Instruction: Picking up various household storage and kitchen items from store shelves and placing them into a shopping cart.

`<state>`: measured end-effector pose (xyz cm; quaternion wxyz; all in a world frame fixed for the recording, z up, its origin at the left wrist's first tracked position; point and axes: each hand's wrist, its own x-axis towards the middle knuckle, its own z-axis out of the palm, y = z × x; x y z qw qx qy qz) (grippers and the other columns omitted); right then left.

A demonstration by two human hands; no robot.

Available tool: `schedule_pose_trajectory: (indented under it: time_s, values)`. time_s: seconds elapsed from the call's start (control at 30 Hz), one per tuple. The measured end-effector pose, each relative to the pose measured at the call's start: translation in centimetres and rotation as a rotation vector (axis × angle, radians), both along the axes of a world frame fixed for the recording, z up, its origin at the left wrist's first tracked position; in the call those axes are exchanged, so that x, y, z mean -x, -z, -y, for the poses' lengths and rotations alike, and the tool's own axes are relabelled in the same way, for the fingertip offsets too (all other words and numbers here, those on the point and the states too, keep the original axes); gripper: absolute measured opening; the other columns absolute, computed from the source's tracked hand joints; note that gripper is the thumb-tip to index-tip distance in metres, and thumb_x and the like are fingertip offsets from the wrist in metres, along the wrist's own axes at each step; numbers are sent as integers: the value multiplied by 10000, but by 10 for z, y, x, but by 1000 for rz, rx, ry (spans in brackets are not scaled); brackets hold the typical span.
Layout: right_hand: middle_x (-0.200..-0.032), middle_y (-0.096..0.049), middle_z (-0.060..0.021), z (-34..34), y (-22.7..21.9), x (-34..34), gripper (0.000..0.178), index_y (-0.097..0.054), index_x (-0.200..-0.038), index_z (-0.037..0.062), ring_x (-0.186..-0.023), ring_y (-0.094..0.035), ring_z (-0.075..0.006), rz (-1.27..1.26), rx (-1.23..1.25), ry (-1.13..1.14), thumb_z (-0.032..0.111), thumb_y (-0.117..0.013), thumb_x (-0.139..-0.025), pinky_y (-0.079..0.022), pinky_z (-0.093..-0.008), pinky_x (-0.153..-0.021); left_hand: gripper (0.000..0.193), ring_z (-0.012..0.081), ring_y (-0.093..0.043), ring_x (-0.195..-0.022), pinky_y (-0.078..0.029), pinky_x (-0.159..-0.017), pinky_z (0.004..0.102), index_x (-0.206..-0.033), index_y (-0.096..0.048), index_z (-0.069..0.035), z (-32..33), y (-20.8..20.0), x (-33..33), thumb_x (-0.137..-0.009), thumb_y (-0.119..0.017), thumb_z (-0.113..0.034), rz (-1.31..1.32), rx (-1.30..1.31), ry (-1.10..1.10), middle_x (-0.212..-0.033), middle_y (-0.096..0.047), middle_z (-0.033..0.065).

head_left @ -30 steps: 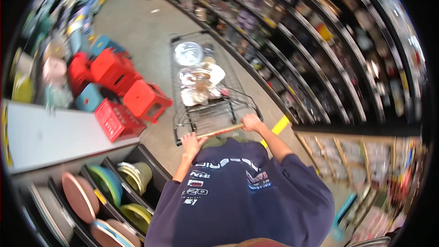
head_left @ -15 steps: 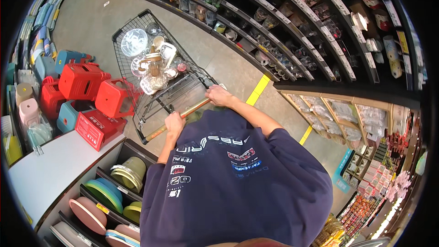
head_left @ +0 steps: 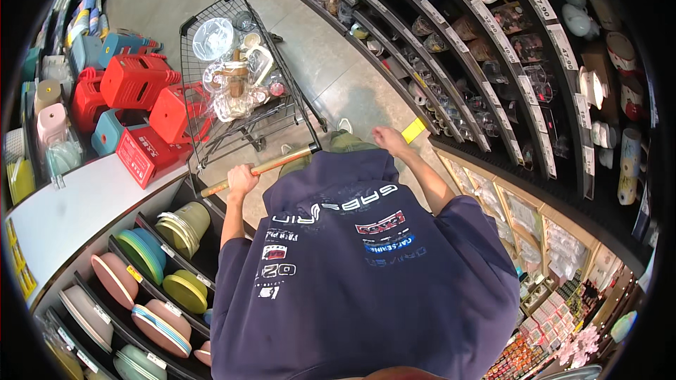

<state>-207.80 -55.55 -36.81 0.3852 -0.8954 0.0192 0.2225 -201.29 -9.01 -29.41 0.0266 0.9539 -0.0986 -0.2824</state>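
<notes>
My left hand (head_left: 243,179) is wrapped round the orange-brown handle (head_left: 271,163) of a black wire shopping cart (head_left: 292,88). Away from the handle, to its right, my right hand (head_left: 389,141) hangs in the air with its fingers curled and nothing visible in them. Inside the cart lie a clear plastic bowl (head_left: 213,39), a brown-handled item in clear wrap (head_left: 236,79), a white rectangular frame-like piece (head_left: 260,63) and several other plastic-wrapped goods. Their exact kinds are hard to make out.
Red plastic stools (head_left: 134,81) and a red box (head_left: 146,156) crowd the cart's left. Below them, a white counter (head_left: 77,214) adjoins dark racks with coloured plates (head_left: 114,280) and bowls (head_left: 184,290). Long shelves (head_left: 486,70) of housewares run along the right.
My right hand has let go of the cart handle and moved right. The left hand stays on the handle, slightly further left, while the cart has turned a little in view.
</notes>
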Motion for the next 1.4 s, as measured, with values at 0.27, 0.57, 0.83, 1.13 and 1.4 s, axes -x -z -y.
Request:
schedule_pose_trajectory:
  time_s: [0.27, 0.57, 0.83, 1.13, 1.4]
  values:
    - [-984, -634, -220, 45, 64, 69, 326, -613, -1017, 36, -956, -595, -377, -444, 235, -71, 283, -470, -859, -465, -444, -818, 258, 348, -638, -750, -493, -686, 435, -763, -700, -126, 0, -1, -1, -741, -630, -373, -45, -20, -13, -738, -653, 173]
    - [-1043, -629, -220, 16, 99, 82, 308, -628, -1004, 17, -1009, -609, -330, -468, 211, -85, 256, -548, -828, -489, -425, -824, 228, 348, -640, -747, -494, -684, 432, -783, -702, -127, 6, -1, -8, -732, -614, -331, -51, -4, -58, -744, -654, 175]
    - [-1027, -637, -202, -15, 90, 95, 403, -628, -1019, 62, -977, -617, -330, -434, 124, 36, 402, -521, -831, -493, -407, -808, 215, 345, -646, -750, -501, -693, 427, -817, -714, -124, 9, 2, -18, -718, -566, -244, -7, 27, -33, -763, -657, 183]
    - [-1012, -634, -223, -70, 65, 112, 383, -629, -991, 48, -1003, -601, -346, -475, 138, 147, 369, -500, -829, -480, -411, -833, 241, 345, -649, -762, -503, -706, 429, -870, -710, -119, 11, 4, -41, -746, -557, -257, 48, 50, 35, -791, -659, 188]
    - [-1031, -634, -219, -124, 56, 123, 422, -609, -1073, 73, -997, -604, -354, -449, 111, 256, 397, -491, -829, -477, -419, -842, 313, 344, -656, -754, -513, -697, 419, -813, -705, -45, 6, 13, -67, -755, -598, -333, 110, 45, 63, -771, -655, 208]
